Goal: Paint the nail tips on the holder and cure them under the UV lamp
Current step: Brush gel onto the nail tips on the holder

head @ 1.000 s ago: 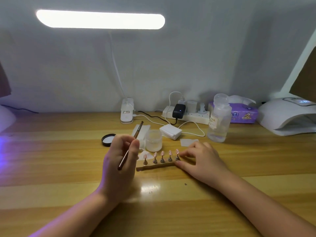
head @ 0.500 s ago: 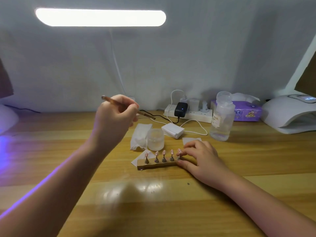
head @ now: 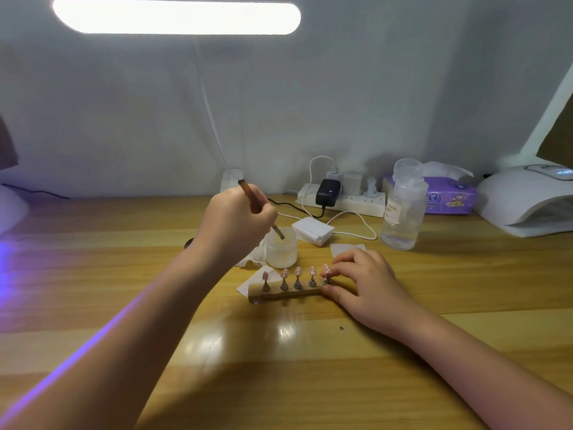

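Note:
A wooden holder [head: 285, 295] lies mid-table with several pink nail tips [head: 297, 271] standing on small pegs. My right hand [head: 366, 283] rests at its right end, thumb and fingers pinching the holder. My left hand [head: 238, 225] grips a thin brown brush [head: 251, 197] and points its tip down into a small open frosted jar [head: 281, 249] just behind the holder. The white UV lamp [head: 527, 203] sits at the far right edge of the table.
A clear bottle [head: 401, 209] stands right of the jar. A white power strip [head: 341, 201] with plugs and cables, a white adapter box [head: 312, 231] and a purple tissue pack [head: 446, 198] line the back. Crumpled tissue [head: 252, 259] and white pads [head: 347, 249] lie near the holder.
My left hand lifted the brush away from the nail tips, swung it up and back, and now dips its tip into the jar. My right hand stayed on the holder.

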Motion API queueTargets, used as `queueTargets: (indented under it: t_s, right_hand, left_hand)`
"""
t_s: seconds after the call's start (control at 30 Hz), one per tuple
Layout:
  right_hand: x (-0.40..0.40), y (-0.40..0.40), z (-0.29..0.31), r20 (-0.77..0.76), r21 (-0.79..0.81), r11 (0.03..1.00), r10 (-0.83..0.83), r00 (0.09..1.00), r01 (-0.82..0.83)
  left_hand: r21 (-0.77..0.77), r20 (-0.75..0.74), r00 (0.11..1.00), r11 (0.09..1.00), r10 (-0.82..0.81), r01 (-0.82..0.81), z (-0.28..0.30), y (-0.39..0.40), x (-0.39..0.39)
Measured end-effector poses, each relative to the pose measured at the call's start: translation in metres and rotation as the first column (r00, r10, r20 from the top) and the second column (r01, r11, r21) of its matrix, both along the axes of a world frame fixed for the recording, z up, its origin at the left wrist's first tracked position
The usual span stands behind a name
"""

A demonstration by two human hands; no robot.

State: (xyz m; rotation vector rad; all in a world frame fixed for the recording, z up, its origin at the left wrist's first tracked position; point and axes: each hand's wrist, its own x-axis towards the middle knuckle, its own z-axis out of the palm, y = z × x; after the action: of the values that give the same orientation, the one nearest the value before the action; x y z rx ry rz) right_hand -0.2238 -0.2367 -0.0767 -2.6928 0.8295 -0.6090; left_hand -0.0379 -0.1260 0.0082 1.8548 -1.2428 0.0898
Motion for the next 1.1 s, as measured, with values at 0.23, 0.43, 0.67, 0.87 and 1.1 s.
queueTargets:
  t_s: [0.23, 0.43, 0.67, 0.87, 1.1]
  right_hand:
    - [0.000, 0.000, -0.001, 0.007, -0.006, 1.000, -0.001, 1.000, 0.001]
    - [0.001, -0.001, -0.001, 0.006, -0.009, 1.000, 0.009, 1.000, -0.009]
    - [0.001, 0.000, 0.001, 0.005, -0.003, 1.000, 0.018, 1.000, -0.018]
    - [0.001, 0.001, 0.001, -0.001, 0.000, 1.000, 0.016, 1.000, -0.016]
    - [0.000, 0.001, 0.000, 0.002, -0.016, 1.000, 0.008, 1.000, -0.008]
  left_hand:
    - [0.066, 0.023, 1.000, 0.998, 0.014, -0.016, -0.002, -0.004, -0.001]
    - [0.141, 0.045, 0.999, 0.990, -0.001, -0.005, -0.006, -0.008, -0.001]
    - [0.183, 0.040, 0.999, 0.983, -0.009, 0.002, -0.011, -0.012, 0.000]
    - [0.186, 0.050, 0.999, 0.982, 0.004, -0.013, -0.014, -0.013, 0.003]
    - [-0.004, -0.020, 0.997, 0.997, 0.076, -0.076, -0.002, -0.008, 0.012]
